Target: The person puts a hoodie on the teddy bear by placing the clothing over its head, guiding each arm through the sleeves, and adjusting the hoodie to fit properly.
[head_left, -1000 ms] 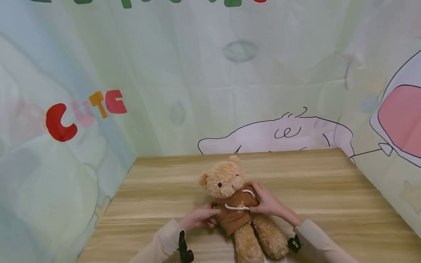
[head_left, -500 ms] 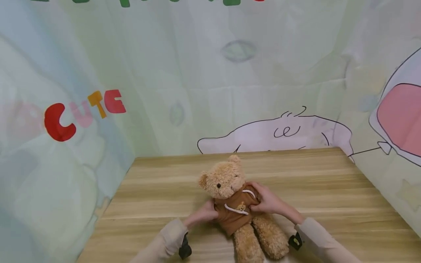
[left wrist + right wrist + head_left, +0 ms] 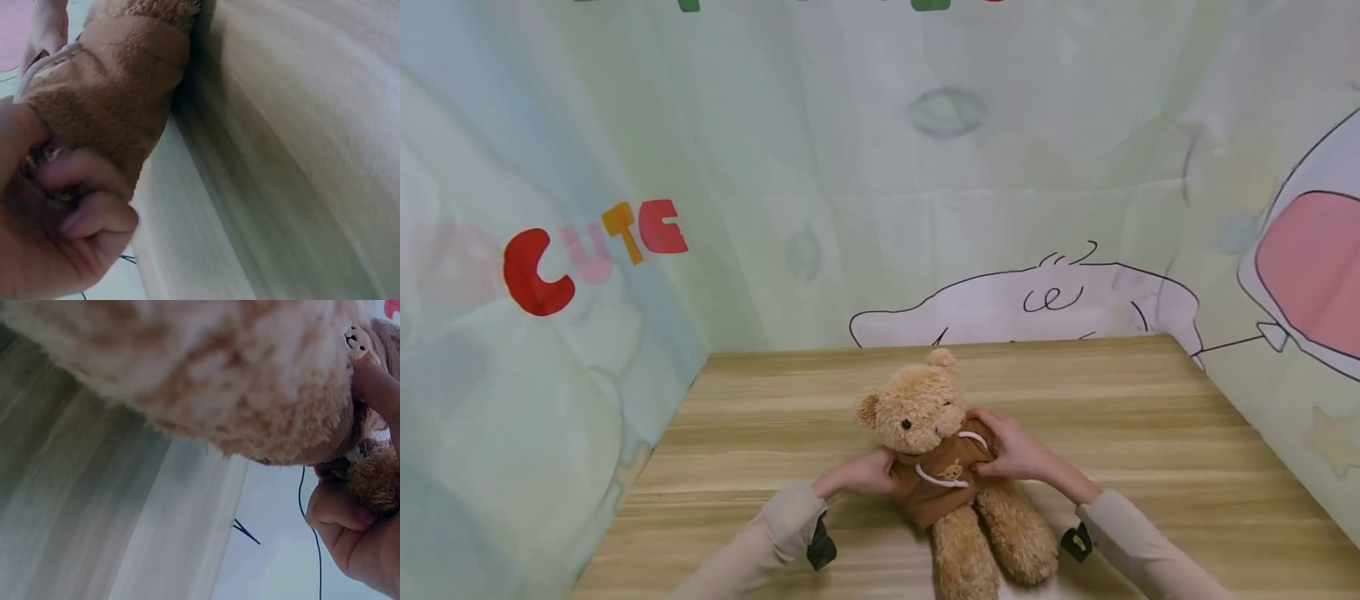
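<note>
A light-brown teddy bear (image 3: 917, 408) lies face up on the wooden table, its head tilted and legs pointing toward me. It wears a brown hoodie (image 3: 936, 496) with a white drawstring and a small bear emblem. My left hand (image 3: 868, 472) grips the bear at the arm on the left; the left wrist view shows curled fingers (image 3: 103, 215) with a bit of fur between them. On the other side, my right hand (image 3: 1018, 452) holds the opposite arm, thumb at the hoodie's front. A furry paw (image 3: 375, 478) pokes out between its fingers in the right wrist view.
The wood-grain table (image 3: 760, 400) reaches back to a printed cloth backdrop (image 3: 820, 167), which also hangs along both sides. Black camera straps (image 3: 822, 546) are worn at both wrists below the beige sleeves.
The left hand has gone from loose fingers beside the bear to gripping its arm. The bear's head and upper body have shifted slightly to the right. The right hand keeps its hold.
</note>
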A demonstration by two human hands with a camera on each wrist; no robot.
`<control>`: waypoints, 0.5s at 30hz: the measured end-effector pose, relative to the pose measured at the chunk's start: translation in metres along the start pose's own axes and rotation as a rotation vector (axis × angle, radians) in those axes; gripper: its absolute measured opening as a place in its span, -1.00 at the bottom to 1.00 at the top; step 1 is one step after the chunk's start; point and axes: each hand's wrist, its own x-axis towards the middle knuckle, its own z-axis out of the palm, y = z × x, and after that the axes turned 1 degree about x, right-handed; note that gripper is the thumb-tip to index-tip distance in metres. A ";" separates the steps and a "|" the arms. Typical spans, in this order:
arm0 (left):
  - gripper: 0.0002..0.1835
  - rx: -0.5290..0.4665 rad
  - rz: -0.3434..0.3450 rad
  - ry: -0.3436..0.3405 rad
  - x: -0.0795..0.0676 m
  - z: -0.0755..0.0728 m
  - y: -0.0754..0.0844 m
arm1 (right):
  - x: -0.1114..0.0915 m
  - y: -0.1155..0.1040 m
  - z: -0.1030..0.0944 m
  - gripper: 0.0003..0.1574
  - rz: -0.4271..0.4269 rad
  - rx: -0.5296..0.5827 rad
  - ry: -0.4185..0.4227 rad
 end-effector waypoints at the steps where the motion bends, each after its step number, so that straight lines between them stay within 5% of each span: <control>1: -0.66 -0.043 -0.004 0.006 0.000 0.001 0.000 | 0.000 0.001 -0.001 -0.17 0.001 0.010 -0.004; 4: -0.60 -0.110 -0.025 0.079 0.001 0.007 0.000 | -0.001 0.005 -0.004 -0.18 0.013 0.055 -0.023; 10: -0.41 -0.049 -0.020 0.265 -0.001 0.017 0.003 | -0.002 0.010 -0.008 -0.09 0.078 0.103 -0.068; 15: -0.24 -0.227 -0.018 0.270 0.003 0.024 -0.007 | -0.005 0.013 -0.005 -0.15 0.079 0.096 -0.091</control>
